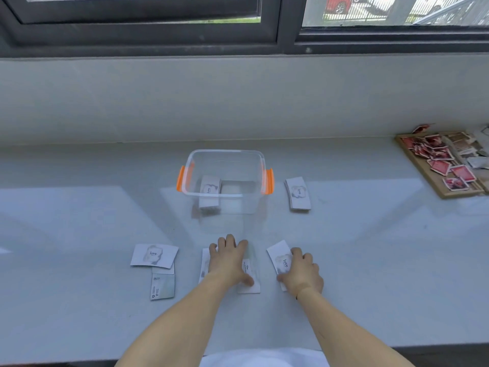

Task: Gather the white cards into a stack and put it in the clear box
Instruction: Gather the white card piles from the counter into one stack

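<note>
A clear box (225, 157) with orange handles stands at the middle of the counter, with a stack of white cards (209, 193) inside on its left. Another white stack (298, 193) lies just right of the box. My left hand (229, 260) rests flat, fingers spread, on white cards (250, 283) in front of the box. My right hand (301, 271) presses down on a tilted white card (277, 254), fingers curled over it. Further left lie a "love" card (154, 255) and a greenish card (162, 286) partly under it.
A wooden tray (447, 193) with several red-backed cards sits at the far right of the grey counter (79, 234). A wall and dark window frames rise behind. The counter's front edge runs just below my forearms.
</note>
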Motion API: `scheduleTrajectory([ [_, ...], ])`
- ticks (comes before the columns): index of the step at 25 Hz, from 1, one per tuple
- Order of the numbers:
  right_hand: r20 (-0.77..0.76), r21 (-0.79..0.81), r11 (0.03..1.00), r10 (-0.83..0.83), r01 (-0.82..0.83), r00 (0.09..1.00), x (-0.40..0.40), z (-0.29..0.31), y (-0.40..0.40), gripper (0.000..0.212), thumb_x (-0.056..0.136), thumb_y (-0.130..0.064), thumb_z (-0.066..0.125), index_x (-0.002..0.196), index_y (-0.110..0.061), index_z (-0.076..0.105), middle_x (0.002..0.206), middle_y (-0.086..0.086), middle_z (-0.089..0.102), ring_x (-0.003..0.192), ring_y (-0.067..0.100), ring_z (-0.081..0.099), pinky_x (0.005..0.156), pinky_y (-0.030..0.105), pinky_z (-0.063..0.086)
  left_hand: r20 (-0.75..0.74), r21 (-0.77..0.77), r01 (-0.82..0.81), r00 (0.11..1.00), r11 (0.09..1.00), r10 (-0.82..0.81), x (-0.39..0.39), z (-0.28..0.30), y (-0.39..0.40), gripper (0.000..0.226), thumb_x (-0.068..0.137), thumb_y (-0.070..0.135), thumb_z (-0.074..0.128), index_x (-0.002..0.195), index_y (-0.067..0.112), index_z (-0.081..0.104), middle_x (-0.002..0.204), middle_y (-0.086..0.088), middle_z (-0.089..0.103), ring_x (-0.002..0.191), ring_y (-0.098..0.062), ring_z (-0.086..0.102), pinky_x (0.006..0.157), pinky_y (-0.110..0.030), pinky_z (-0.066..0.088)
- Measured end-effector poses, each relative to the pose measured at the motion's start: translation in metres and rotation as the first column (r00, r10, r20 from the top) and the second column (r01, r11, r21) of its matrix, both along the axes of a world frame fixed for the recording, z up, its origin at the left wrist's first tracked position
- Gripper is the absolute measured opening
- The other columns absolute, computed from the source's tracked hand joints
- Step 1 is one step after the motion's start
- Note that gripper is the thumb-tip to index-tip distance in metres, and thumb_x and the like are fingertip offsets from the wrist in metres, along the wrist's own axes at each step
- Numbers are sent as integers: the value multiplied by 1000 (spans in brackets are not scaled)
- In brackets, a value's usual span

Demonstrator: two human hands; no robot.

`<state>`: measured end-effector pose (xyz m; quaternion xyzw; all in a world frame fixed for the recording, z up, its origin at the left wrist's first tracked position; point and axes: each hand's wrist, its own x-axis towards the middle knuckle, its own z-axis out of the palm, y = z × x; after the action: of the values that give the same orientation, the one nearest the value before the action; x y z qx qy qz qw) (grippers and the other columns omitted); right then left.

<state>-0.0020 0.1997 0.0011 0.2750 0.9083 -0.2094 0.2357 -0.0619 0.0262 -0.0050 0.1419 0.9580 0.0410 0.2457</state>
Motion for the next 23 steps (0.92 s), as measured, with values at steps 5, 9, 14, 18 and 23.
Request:
scheduleTrajectory([
  [5, -28, -330, 942, -67, 54, 997, -4, -2, 14, 31, 84, -18, 53, 113, -28, 48, 98, 6, 64, 86, 29, 61, 71, 38, 52, -41, 153, -25, 999, 988, 32, -8, 5, -9, 28, 88, 32, 59, 115, 28, 53, 115, 1, 57, 110, -25, 49, 94, -40, 28],
  [9, -90, -468, 884, -33, -13, 995, 0, 2, 17, 27, 89, -15, 46, 103, -34, 59, 99, 6, 66, 83, 24, 61, 67, 33, 51, 235, 514, -327, 943, 793, 236, -3, 13, -19, 12, 91, 18, 54, 93, 29, 58, 93, 4, 68, 84, -21, 58, 78, -35, 41],
  [14, -197, -548, 830, -6, -104, 980, 5, 14, 5, 13, 92, -35, 52, 99, -42, 60, 93, 0, 70, 82, 20, 62, 73, 33, 50, 256, 512, -365, 929, 778, 267, 13, 12, -17, 7, 97, 24, 45, 91, 28, 46, 95, -2, 69, 89, -27, 62, 79, -42, 50],
  [18, -244, -429, 865, 167, -261, 955, 6, 21, -8, 34, 86, -23, 58, 115, -39, 52, 100, -10, 68, 84, 18, 63, 74, 38, 53, 133, 477, -301, 954, 826, 270, 25, 6, -7, 9, 99, 30, 42, 103, 22, 43, 97, -4, 71, 88, -30, 62, 74, -42, 48],
  [23, -322, 15, 887, 441, -462, 838, 11, 15, -20, 43, 90, -12, 45, 127, -35, 44, 105, -5, 64, 94, 24, 57, 67, 36, 47, 53, 472, -246, 967, 847, 251, 35, -3, -10, 19, 99, 29, 43, 118, 26, 45, 113, 4, 70, 103, -30, 60, 84, -44, 49],
])
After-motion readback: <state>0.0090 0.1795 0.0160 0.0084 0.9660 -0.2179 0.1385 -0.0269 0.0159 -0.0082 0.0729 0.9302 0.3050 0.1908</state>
